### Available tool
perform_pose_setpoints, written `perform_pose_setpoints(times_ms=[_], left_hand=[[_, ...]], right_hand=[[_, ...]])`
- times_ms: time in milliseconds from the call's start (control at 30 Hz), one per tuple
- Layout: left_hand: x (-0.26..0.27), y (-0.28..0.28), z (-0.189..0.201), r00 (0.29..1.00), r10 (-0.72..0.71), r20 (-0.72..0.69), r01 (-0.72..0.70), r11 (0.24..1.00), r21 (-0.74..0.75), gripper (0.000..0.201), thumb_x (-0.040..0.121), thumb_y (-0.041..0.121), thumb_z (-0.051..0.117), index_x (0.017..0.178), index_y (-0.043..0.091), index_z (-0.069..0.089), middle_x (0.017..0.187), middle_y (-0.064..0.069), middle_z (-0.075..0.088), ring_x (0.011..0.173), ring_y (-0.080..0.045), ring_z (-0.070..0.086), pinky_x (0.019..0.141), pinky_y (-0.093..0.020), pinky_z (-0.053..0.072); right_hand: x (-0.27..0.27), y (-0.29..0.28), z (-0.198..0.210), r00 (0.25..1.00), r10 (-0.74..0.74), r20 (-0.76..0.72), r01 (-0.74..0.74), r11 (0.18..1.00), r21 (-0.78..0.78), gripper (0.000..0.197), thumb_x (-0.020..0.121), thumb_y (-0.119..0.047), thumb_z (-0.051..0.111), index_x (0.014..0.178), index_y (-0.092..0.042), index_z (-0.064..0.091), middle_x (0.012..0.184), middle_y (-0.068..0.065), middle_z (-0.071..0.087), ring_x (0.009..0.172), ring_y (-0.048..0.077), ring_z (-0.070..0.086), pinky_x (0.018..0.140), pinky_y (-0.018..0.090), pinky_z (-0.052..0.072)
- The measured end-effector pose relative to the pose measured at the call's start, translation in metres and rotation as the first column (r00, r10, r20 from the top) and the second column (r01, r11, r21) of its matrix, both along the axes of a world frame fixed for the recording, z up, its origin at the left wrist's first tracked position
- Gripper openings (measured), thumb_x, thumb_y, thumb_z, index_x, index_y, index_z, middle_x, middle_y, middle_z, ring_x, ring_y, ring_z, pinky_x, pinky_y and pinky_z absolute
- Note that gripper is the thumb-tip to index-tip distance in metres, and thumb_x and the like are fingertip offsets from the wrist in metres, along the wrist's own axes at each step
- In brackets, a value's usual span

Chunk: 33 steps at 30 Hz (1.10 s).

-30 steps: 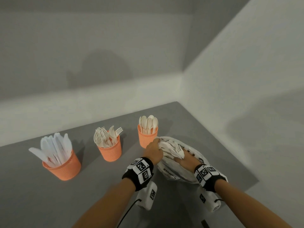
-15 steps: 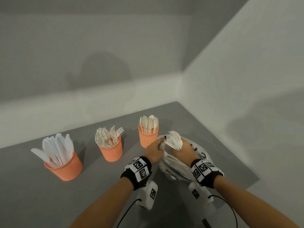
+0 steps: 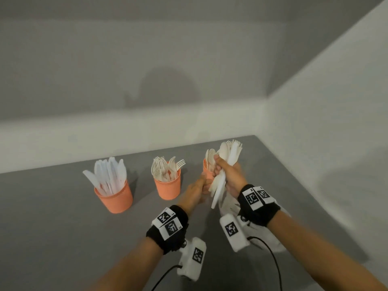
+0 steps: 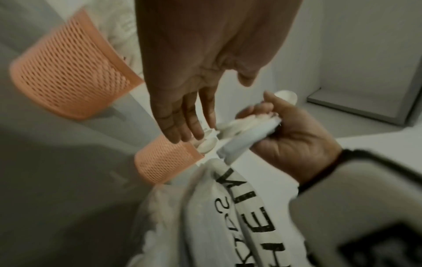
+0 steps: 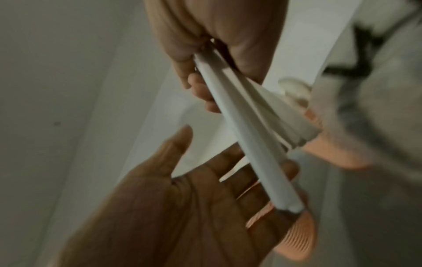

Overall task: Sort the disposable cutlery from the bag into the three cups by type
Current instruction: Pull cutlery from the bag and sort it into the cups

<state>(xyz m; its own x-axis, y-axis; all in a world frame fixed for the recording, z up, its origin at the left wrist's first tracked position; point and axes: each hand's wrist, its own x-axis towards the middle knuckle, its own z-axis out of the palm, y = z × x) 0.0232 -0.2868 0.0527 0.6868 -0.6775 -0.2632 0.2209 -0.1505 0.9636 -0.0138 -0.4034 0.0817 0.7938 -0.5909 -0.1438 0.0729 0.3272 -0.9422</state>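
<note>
Cutlery of mixed types sits bunched in our right hand, fingers curled round the handles, raised above the plastic bag on the desk. Our left hand waits flat and relaxed under the handle ends, probably to square the bunch before we sort it. Knife cup, fork cup and spoon cup stand beside us, already well filled.

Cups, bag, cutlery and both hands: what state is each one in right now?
Left cup: upright, full of knives.
Middle cup: upright, full of forks.
Right cup: upright, holds spoons, partly hidden by the hands.
Bag: crumpled on the table.
Bundle of cutlery: lifted above the bag, mixed pieces, gripped in the middle.
Right hand: fist curled round the bundle.
Left hand: fingers straight, touching the bundle's handle ends.
</note>
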Motion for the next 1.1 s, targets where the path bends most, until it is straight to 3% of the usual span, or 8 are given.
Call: perform_pose_setpoints(times_ms=[133,200,300,567,700,833,967,1100], left_hand=[[-0.004,0.026,-0.006,0.985,-0.091,0.144,0.087,0.996,0.029,0.024,0.094,0.041,0.044,0.088,0.020,0.055,0.075,0.000,0.061,0.062,-0.008,0.062,0.064,-0.024,0.052],[-0.003,0.039,-0.005,0.985,-0.037,0.166,0.034,0.999,0.022,0.019,0.094,0.031,0.049,0.080,0.017,0.048,0.064,-0.002,0.053,0.042,-0.003,0.051,0.044,-0.017,0.044],[0.000,0.056,-0.006,0.997,0.042,0.059,-0.042,0.999,0.012,0.023,0.095,0.025,0.050,0.074,0.017,0.043,0.055,0.001,0.040,0.034,-0.004,0.037,0.034,-0.015,0.028],[0.004,0.081,-0.003,0.950,0.107,-0.292,-0.149,0.981,-0.126,0.036,0.096,0.044,0.036,0.071,0.018,0.039,0.043,0.006,0.032,0.029,-0.005,0.028,0.032,-0.009,0.020],[0.001,0.092,-0.005,0.983,0.072,-0.167,-0.065,0.997,0.051,0.053,0.093,0.056,0.027,0.071,0.014,0.049,0.046,0.001,0.050,0.035,-0.009,0.046,0.037,-0.014,0.035],[0.010,0.101,-0.003,0.994,0.052,0.098,-0.084,0.933,0.350,0.055,0.092,0.059,0.026,0.074,0.017,0.058,0.067,0.001,0.061,0.052,-0.008,0.055,0.046,-0.014,0.042],[0.030,0.106,0.001,0.911,0.277,0.304,-0.351,0.910,0.222,0.030,0.095,0.035,0.046,0.076,0.013,0.055,0.071,0.000,0.056,0.056,-0.011,0.049,0.049,-0.016,0.042],[0.038,0.098,0.012,0.891,0.316,0.325,-0.378,0.914,0.148,0.018,0.090,0.029,0.057,0.078,0.017,0.051,0.070,0.001,0.060,0.053,-0.009,0.052,0.044,-0.014,0.042]], right_hand=[[0.024,0.035,-0.004,0.991,0.118,-0.069,-0.106,0.981,0.162,0.038,0.090,-0.020,0.060,0.055,-0.013,0.046,0.039,-0.005,0.045,0.040,0.008,0.050,0.044,0.017,0.046],[0.033,0.048,-0.007,0.983,0.176,-0.056,-0.164,0.972,0.169,0.032,0.089,-0.019,0.060,0.059,-0.012,0.050,0.041,-0.005,0.048,0.042,0.009,0.051,0.049,0.022,0.048],[0.042,0.066,-0.013,0.953,0.291,-0.081,-0.281,0.952,0.120,0.018,0.086,-0.019,0.064,0.071,-0.012,0.057,0.049,-0.004,0.055,0.052,0.013,0.054,0.059,0.027,0.047],[0.042,0.097,-0.024,0.804,0.585,-0.106,-0.533,0.788,0.308,0.016,0.092,-0.022,0.051,0.081,-0.012,0.055,0.055,-0.001,0.064,0.056,0.011,0.067,0.054,0.019,0.053],[0.047,0.104,-0.032,0.784,0.585,-0.209,-0.534,0.807,0.253,0.022,0.090,-0.022,0.055,0.071,-0.012,0.052,0.046,-0.004,0.055,0.053,0.009,0.066,0.040,0.017,0.043],[0.055,0.098,-0.040,0.912,0.346,-0.222,-0.348,0.937,0.028,0.006,0.088,-0.013,0.059,0.091,-0.007,0.059,0.058,-0.002,0.061,0.055,0.009,0.060,0.054,0.022,0.050],[0.043,0.093,-0.041,0.901,0.365,-0.236,-0.382,0.924,-0.030,0.026,0.089,-0.016,0.061,0.063,-0.012,0.059,0.042,-0.002,0.045,0.030,0.008,0.039,0.037,0.019,0.036],[0.040,0.098,-0.045,0.881,0.361,-0.305,-0.419,0.895,-0.153,0.020,0.086,-0.014,0.065,0.069,-0.009,0.055,0.052,0.005,0.048,0.029,0.007,0.042,0.035,0.017,0.035]])
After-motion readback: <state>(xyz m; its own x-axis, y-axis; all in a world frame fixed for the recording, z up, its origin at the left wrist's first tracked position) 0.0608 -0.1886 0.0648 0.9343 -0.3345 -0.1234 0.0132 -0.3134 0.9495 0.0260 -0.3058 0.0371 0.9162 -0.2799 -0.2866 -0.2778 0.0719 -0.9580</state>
